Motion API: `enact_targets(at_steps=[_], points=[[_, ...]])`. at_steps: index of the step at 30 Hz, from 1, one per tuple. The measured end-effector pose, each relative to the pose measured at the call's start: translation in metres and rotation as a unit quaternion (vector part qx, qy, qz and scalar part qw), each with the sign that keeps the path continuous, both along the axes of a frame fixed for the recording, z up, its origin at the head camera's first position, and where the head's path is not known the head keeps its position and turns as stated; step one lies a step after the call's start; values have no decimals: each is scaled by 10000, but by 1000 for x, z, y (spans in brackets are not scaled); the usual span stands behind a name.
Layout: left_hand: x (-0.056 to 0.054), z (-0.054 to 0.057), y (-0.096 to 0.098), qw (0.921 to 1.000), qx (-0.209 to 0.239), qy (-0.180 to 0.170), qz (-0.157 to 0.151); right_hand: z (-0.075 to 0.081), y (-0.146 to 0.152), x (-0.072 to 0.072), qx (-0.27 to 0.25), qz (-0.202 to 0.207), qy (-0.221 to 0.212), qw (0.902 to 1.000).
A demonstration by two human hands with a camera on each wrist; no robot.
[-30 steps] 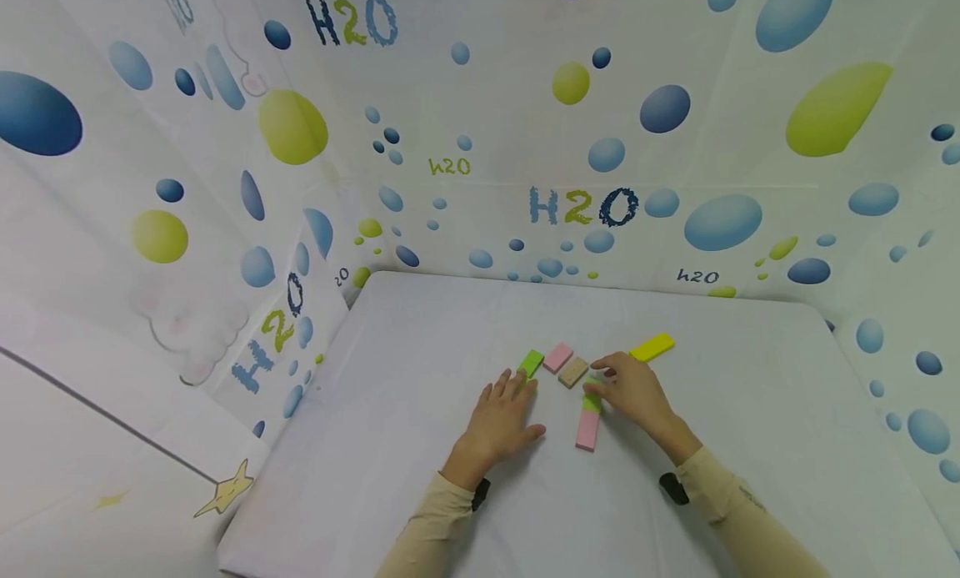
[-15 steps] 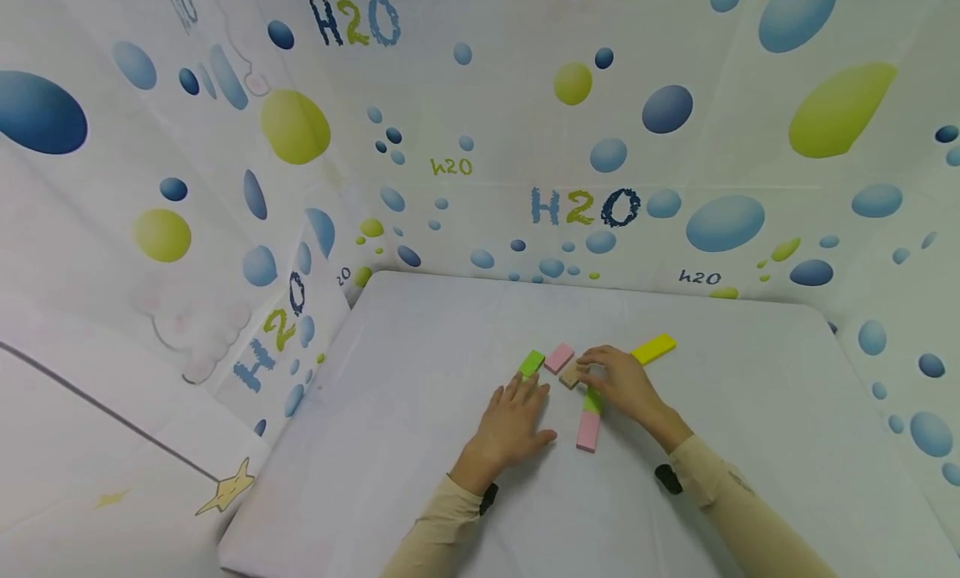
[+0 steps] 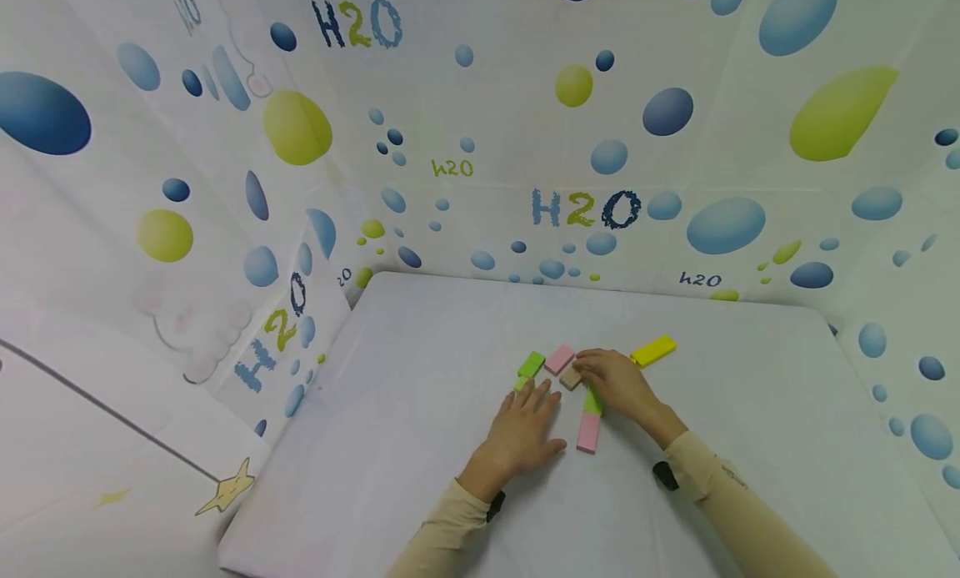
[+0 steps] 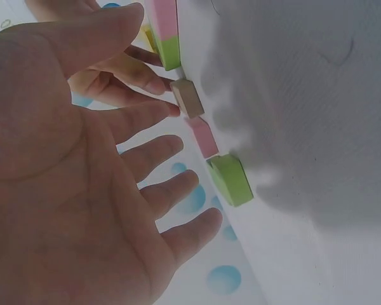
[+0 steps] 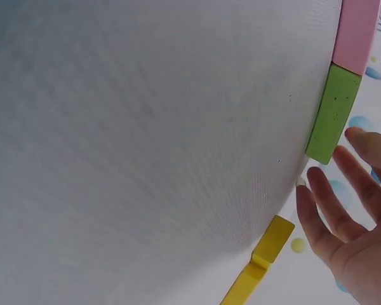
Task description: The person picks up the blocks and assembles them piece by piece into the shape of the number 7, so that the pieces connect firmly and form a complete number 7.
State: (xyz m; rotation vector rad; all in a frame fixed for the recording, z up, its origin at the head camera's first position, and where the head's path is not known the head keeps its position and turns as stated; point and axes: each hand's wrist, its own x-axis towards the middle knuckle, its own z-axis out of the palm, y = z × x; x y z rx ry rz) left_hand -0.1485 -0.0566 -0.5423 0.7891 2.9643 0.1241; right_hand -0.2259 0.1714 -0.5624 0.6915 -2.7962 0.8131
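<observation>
Several small flat blocks lie in a curved row on the table. My left hand (image 3: 521, 436) has its fingers spread behind a light green block (image 3: 521, 384), which its fingertips partly hide. A darker green block (image 3: 532, 364) and a pink block (image 3: 559, 359) follow. My right hand (image 3: 618, 386) has its fingertips at a tan wooden block (image 3: 570, 379), touching its edge with fairly straight fingers. Beneath that hand are a green block (image 3: 593, 401) and, end to end with it, a pink block (image 3: 588, 434). In the left wrist view the left palm (image 4: 63, 178) holds nothing.
A yellow block (image 3: 654, 350) lies beyond the right hand; in the right wrist view a second yellow block (image 5: 242, 286) adjoins the first. White cloth covers the table (image 3: 420, 344). A curtain (image 3: 480, 128) printed with bubbles hangs behind and at the sides.
The right hand has moved left from beside the tan block to touch it. The left hand has drawn back toward the right, uncovering part of the light green block.
</observation>
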Motion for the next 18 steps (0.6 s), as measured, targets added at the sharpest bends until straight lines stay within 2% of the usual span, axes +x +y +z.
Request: enact_targets(at_steps=[8,15,18], points=[[2,1,3,9999,-74,55,-87,4,-2,0,394,-45,109,9992],[3,3,5,9998,-15,76,-172,7,-3,-2,968,18,363,9946],[3,2,6,9997,-33,139,-201,9,-3,-3,1039,-10,157,9945]])
